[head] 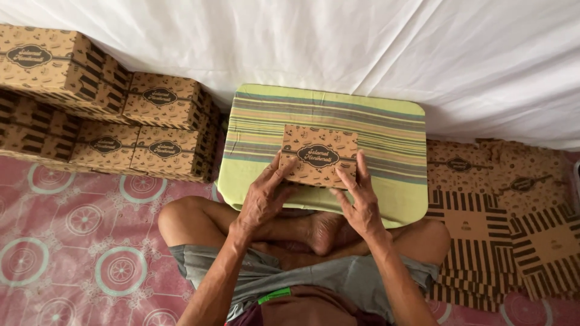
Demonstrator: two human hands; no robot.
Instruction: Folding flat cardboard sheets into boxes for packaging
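The left hand (264, 196) rests against the near left edge of a small brown cardboard box (318, 155), its fingers stretched forward so that the fingertips press on the box's left side and front corner, the palm lying on the table just behind it. The right hand (360, 202) mirrors it on the other side, with the index finger reaching up along the box's right edge and the remaining fingers spread across the near right corner. Both hands hold the box between them with open, flat fingers rather than a closed fist. The box sits closed, its printed lid facing up, with a dark oval label in the middle and small drawn patterns around it. It stands on a low table (386, 199) covered with a cloth of green, yellow and grey stripes, roughly at the centre of the table's near half. The person sits cross-legged behind the table, bare knees to either side and one foot (323, 232) tucked just under the table's near edge, wearing grey shorts (338, 278). To the left, on a pink floor mat (78, 241) with round patterns, finished boxes (121, 124) of the same kind are stacked in two layers. To the right lie flat, unfolded box sheets (489, 223) in brown, some showing dark stripes. A white sheet (338, 42) hangs behind everything.
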